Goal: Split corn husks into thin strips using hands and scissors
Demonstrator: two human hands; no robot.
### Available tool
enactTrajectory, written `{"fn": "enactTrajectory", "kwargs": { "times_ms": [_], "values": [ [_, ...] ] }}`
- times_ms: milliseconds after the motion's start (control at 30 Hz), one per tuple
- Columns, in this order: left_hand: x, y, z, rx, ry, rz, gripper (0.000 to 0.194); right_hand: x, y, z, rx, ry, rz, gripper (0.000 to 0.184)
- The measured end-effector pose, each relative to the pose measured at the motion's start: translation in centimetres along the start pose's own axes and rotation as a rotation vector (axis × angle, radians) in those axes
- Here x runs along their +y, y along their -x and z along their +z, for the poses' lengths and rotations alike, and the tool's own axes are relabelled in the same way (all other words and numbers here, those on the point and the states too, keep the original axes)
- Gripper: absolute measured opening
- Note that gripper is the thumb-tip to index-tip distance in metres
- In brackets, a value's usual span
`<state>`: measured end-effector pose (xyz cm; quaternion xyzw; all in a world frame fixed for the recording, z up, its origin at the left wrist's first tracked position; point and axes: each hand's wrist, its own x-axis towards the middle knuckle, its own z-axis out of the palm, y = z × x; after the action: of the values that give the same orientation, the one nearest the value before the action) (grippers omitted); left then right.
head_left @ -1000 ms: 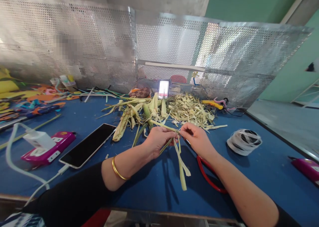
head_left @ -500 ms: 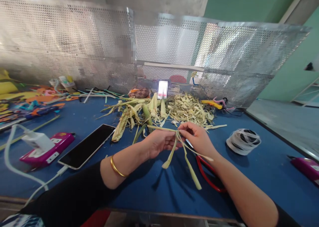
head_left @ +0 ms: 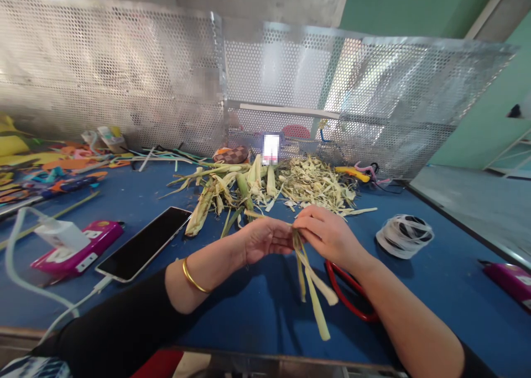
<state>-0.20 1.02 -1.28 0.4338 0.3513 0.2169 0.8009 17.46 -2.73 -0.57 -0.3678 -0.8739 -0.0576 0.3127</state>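
Pale green corn husk strips (head_left: 314, 295) hang down from between my two hands above the blue table. My left hand (head_left: 267, 240) is closed around the strips' stem end, palm partly up, and a stalk sticks out to its left. With fingers pinched on the gathered part of the strips, my right hand (head_left: 327, 233) meets the left fingertips. Red-handled scissors (head_left: 352, 295) lie under my right wrist, their blades hidden behind the hand. Beyond the hands are whole corn husks (head_left: 203, 209) and a heap of shredded husk (head_left: 317, 184).
A phone (head_left: 145, 243) on a cable and a purple power strip (head_left: 78, 251) lie left. A spool of white twine (head_left: 404, 236) stands right. Coloured scraps (head_left: 53, 173) cover the far left, and a perforated metal screen (head_left: 282, 79) runs along the back.
The spread strips have drawn together and now hang lower and closer to each other. My right hand has turned over them, its back more to the camera.
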Motion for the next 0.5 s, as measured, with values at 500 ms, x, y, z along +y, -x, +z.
{"fn": "enactTrajectory", "kwargs": {
  "times_ms": [500],
  "values": [
    [-0.2,0.3,0.4,-0.027,-0.208,0.138,0.021,-0.7,-0.6,1.0,0.094,-0.653,0.63,0.014]
  ]
}}
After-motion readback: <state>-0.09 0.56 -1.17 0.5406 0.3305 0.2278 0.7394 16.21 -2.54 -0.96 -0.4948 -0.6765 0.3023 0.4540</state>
